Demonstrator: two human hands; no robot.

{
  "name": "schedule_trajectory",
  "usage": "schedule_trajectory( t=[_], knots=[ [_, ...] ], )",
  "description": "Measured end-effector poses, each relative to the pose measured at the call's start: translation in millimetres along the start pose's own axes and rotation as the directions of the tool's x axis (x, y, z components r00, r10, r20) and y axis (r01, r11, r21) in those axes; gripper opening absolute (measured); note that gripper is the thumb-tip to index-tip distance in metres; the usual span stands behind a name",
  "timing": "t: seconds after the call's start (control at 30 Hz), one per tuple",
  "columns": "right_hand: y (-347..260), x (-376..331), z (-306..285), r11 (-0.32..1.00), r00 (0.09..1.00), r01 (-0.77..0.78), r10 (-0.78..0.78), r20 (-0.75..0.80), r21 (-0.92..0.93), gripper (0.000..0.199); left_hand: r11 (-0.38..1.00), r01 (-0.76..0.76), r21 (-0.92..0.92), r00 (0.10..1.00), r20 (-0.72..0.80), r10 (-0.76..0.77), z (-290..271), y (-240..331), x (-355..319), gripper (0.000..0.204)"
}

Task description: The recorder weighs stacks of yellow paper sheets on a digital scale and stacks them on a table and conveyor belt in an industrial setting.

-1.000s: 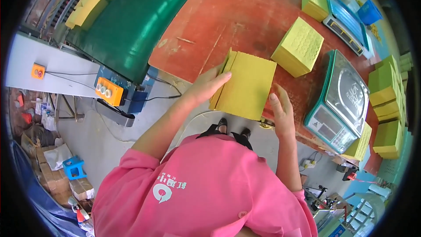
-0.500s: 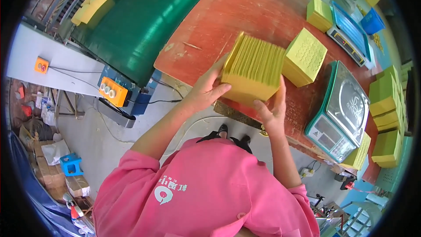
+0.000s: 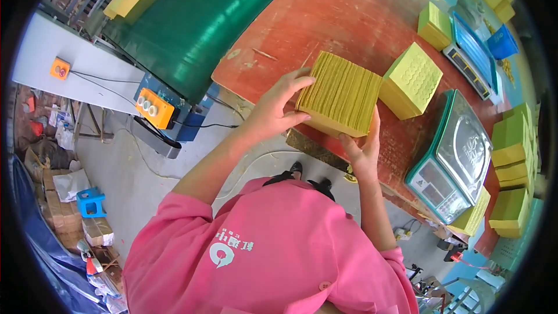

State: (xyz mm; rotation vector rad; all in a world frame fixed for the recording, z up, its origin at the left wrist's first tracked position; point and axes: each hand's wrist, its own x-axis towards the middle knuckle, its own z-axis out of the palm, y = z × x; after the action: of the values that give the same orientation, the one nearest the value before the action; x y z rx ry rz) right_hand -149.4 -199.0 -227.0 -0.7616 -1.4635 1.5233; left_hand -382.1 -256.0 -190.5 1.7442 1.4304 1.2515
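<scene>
A thick yellow stack of paper sheets (image 3: 342, 94) is held between both hands above the near edge of the red table (image 3: 349, 17), its ribbed sheet edges facing up. My left hand (image 3: 274, 109) grips its left side with the fingers spread over the top corner. My right hand (image 3: 363, 148) supports it from below on the right. A second yellow stack (image 3: 411, 79) lies on the table just to its right, apart from it.
A green weighing scale (image 3: 456, 160) with a steel pan stands at the right, a second scale (image 3: 472, 52) farther back. More yellow stacks (image 3: 511, 163) line the right edge. A green conveyor belt (image 3: 192, 17) with an orange button box (image 3: 154, 108) runs at the left.
The stack has been turned from its flat yellow face to its sheet edges and has shifted slightly right and toward the table. Both hands kept hold of it.
</scene>
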Motion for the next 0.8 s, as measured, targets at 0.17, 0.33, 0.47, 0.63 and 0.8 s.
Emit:
schedule_trajectory(
  t=[0.17, 0.33, 0.47, 0.63, 0.8],
  knots=[
    [6, 1, -3, 0.999, 1.0, 0.029, -0.029, 0.009, -0.014, 0.086, 0.996, -0.052, 0.069, 0.997, -0.058, 0.056, 14, -6, -3, 0.082],
    [18, 1, -13, 0.988, 0.999, 0.041, -0.041, 0.004, -0.151, 0.087, 0.933, 0.165, -0.321, 0.978, -0.071, -0.197, 15, -10, -11, 0.077],
    [13, 0, -10, 1.0, 1.0, 0.011, -0.011, 0.005, 0.026, 0.088, 0.873, 0.217, -0.436, 0.972, 0.01, -0.236, 9, -31, -22, 0.066],
    [17, 5, -6, 0.995, 0.997, -0.051, 0.046, 0.057, 0.08, 0.087, 0.81, 0.278, -0.516, 0.957, 0.08, -0.277, 15, -24, -3, 0.054],
    [-50, 4, -3, 0.948, 0.997, -0.06, 0.072, 0.029, -0.312, 0.073, 0.897, 0.289, -0.334, 0.954, 0.024, -0.299, 1, 23, 5, 0.045]
  ],
)
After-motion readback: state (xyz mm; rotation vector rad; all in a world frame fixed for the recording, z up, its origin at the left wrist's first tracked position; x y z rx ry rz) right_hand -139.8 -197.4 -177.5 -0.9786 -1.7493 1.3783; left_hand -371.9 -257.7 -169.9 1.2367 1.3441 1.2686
